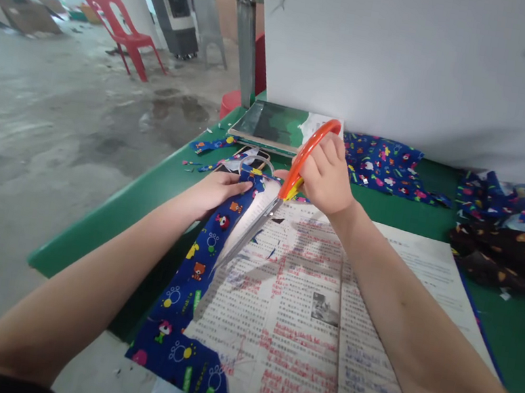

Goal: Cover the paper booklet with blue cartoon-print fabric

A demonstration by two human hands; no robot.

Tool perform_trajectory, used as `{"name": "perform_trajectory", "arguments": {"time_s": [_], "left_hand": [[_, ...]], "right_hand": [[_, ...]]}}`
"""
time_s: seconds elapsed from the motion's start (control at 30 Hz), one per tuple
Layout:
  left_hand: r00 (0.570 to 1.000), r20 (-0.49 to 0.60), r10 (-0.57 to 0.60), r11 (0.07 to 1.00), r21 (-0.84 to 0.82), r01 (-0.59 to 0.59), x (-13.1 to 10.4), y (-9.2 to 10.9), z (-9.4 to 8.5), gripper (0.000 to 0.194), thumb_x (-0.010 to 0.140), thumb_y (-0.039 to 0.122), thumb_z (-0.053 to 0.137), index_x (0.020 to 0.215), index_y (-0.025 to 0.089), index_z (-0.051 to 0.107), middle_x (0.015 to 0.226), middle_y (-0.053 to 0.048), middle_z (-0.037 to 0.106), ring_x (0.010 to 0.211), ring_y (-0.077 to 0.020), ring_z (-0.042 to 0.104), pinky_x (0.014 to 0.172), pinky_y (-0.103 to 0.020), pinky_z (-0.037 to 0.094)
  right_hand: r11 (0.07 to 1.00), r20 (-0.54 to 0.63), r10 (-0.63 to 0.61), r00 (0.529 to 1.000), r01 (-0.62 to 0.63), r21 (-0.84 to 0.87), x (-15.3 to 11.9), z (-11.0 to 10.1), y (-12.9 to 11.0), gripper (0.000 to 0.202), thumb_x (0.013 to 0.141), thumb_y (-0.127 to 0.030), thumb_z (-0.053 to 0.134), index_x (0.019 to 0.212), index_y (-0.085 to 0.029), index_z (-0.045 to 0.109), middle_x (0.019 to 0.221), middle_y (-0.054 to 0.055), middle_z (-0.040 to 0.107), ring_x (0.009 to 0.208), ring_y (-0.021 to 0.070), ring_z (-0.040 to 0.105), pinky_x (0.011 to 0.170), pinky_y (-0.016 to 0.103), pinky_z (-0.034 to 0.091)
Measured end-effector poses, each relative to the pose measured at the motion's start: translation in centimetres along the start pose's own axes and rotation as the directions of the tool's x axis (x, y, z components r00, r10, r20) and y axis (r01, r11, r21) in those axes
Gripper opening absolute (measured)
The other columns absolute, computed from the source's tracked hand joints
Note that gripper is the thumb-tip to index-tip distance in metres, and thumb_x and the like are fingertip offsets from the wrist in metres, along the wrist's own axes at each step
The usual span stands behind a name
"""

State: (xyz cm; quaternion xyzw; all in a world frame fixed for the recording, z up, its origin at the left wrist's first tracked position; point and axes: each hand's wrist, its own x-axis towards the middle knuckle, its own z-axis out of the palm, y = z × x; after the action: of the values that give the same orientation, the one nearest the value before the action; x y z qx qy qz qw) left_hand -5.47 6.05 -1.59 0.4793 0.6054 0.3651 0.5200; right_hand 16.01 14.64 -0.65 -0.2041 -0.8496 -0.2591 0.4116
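Note:
My right hand (328,174) grips scissors (298,162) with orange and yellow handles, their long metal blades pointing down and left over a book's page. A blue cartoon-print sheet (198,271) runs along the left and lower edges of the open book (310,270); I cannot tell whether it is cloth or paper. My left hand (218,193) pinches this sheet near the book's top left corner, thumb on top. The blades lie close beside the sheet's uneven inner edge. Red and blue handwriting covers much of the printed pages.
Everything lies on a green table (103,224). Behind the hands are a green-covered book (274,124), a phone-like object and blue scraps (215,144). More blue printed pieces (381,165) and a brown one (497,253) lie right. A red chair (124,28) stands on the floor.

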Motion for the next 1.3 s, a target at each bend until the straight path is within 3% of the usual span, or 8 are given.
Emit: {"name": "perform_trajectory", "arguments": {"time_s": [0.2, 0.47, 0.7, 1.0, 1.3], "left_hand": [[0.997, -0.001, 0.075, 0.991, 0.108, -0.075, 0.5, -0.6, -0.5, 0.028, 0.075, 0.044, 0.067, 0.084, 0.018, 0.067, 0.078, -0.003, 0.071, 0.061, -0.014, 0.063, 0.059, -0.024, 0.05], [0.999, 0.028, -0.03, 0.994, -0.107, 0.033, -0.1, -0.2, 0.0, 0.02, 0.077, 0.035, 0.068, 0.087, 0.018, 0.067, 0.076, -0.003, 0.071, 0.064, -0.0157, 0.066, 0.062, -0.026, 0.052], [0.998, -0.021, -0.06, 0.993, -0.105, 0.058, -0.1, 0.0, 0.0, 0.015, 0.076, 0.032, 0.069, 0.084, 0.019, 0.069, 0.071, -0.002, 0.07, 0.061, -0.0151, 0.065, 0.064, -0.027, 0.053], [0.999, -0.024, -0.042, 0.996, -0.081, 0.04, -0.2, 0.1, 0.0, 0.026, 0.073, 0.035, 0.072, 0.092, 0.018, 0.068, 0.071, -0.004, 0.071, 0.066, -0.0176, 0.067, 0.064, -0.028, 0.053], [1.0, 0.0, -0.021, 0.997, -0.072, 0.021, 0.0, -0.1, -0.1, 0.02, 0.075, 0.034, 0.069, 0.084, 0.017, 0.067, 0.072, -0.002, 0.07, 0.061, -0.0141, 0.064, 0.061, -0.025, 0.052]], "right_hand": [[0.999, 0.049, -0.033, 0.998, 0.033, -0.011, -0.1, 0.4, -0.8, 0.032, 0.095, -0.031, 0.028, 0.092, -0.025, 0.058, 0.09, 0.003, 0.062, 0.094, 0.0189, 0.053, 0.095, 0.041, 0.035], [0.995, -0.066, -0.062, 0.996, 0.056, -0.08, 0.4, -0.2, -0.7, 0.03, 0.095, -0.026, 0.03, 0.088, -0.023, 0.059, 0.09, 0.003, 0.063, 0.09, 0.0183, 0.054, 0.088, 0.04, 0.041], [0.997, -0.082, -0.004, 0.997, -0.003, -0.076, 0.3, -0.4, 0.3, 0.032, 0.095, -0.033, 0.032, 0.081, -0.023, 0.06, 0.086, 0.004, 0.064, 0.088, 0.019, 0.055, 0.089, 0.043, 0.041], [0.995, -0.044, 0.087, 0.995, -0.084, 0.046, 0.4, -0.5, 0.4, 0.04, 0.095, -0.035, 0.025, 0.081, -0.025, 0.061, 0.088, 0.004, 0.063, 0.092, 0.0205, 0.056, 0.091, 0.046, 0.038], [0.986, -0.051, -0.094, 0.994, 0.085, -0.145, 0.6, -0.5, -0.9, 0.023, 0.093, -0.026, 0.036, 0.085, -0.024, 0.057, 0.088, 0.001, 0.064, 0.087, 0.0179, 0.056, 0.089, 0.038, 0.04]]}}
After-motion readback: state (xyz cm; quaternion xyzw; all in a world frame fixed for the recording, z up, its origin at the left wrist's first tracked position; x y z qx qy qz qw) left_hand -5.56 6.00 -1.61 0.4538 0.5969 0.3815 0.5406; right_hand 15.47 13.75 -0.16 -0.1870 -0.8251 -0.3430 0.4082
